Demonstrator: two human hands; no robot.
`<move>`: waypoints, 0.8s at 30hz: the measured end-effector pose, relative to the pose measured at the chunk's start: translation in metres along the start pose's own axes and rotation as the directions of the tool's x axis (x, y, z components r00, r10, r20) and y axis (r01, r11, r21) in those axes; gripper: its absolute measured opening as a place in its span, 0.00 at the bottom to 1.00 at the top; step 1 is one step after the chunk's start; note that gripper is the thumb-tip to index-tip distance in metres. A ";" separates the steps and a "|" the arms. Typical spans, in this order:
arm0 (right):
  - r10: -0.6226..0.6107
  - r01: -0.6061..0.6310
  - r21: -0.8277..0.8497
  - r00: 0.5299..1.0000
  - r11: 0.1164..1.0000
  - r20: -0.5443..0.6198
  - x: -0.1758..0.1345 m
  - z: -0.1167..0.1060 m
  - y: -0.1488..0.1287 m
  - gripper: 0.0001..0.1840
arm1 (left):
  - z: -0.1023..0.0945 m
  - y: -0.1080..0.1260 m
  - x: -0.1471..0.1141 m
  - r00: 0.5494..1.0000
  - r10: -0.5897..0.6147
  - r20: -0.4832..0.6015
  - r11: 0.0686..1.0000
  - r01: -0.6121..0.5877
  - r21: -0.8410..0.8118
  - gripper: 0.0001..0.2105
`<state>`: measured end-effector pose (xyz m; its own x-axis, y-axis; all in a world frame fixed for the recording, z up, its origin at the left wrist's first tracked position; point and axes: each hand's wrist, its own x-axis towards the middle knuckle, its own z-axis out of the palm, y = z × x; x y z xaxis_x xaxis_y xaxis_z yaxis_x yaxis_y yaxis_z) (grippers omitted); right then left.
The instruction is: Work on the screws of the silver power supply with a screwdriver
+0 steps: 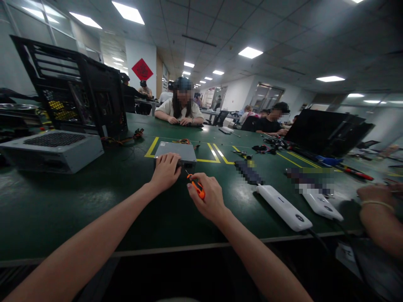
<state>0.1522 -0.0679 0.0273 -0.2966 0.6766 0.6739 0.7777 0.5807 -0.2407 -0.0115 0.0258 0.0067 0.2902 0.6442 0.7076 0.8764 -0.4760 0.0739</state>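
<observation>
A grey computer power supply (181,152) lies on the green table in front of me, with wires behind it. My left hand (166,168) grips its near left side, fingers over the top. An orange and black screwdriver (197,187) is held in my right hand (208,197), which is closed around the handle. Its thin shaft points up and left toward the near face of the power supply, close to the socket. I cannot tell whether the tip touches the case.
A larger grey power supply (63,147) and an open black computer case (72,88) stand at left. White power banks (283,207) with cables lie at right, near a co-worker's hand (378,201). Across the table sits a person (179,105). Another black case (327,132) is at far right.
</observation>
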 end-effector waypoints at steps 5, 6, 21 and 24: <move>-0.132 0.136 -0.044 0.988 0.990 0.083 -0.001 0.002 0.001 0.07 | 0.000 0.000 0.000 1.000 0.007 -0.009 1.000 -0.007 0.001 0.13; -0.167 0.175 -0.070 0.980 0.982 0.106 -0.001 0.001 0.000 0.07 | 0.000 0.000 0.000 1.000 0.005 -0.010 1.000 -0.005 0.001 0.13; -0.165 0.169 -0.063 0.984 0.984 0.067 -0.001 0.003 0.002 0.06 | 0.000 0.001 0.001 1.000 -0.013 0.004 1.000 0.013 -0.008 0.13; -0.083 0.084 -0.019 0.996 0.996 0.031 -0.001 0.002 0.002 0.10 | 0.000 0.001 0.001 1.000 -0.012 0.009 1.000 0.012 0.000 0.13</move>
<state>0.1530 -0.0670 0.0250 -0.3777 0.6396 0.6695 0.7605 0.6268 -0.1698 -0.0102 0.0261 0.0074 0.2835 0.6552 0.7002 0.8796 -0.4686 0.0823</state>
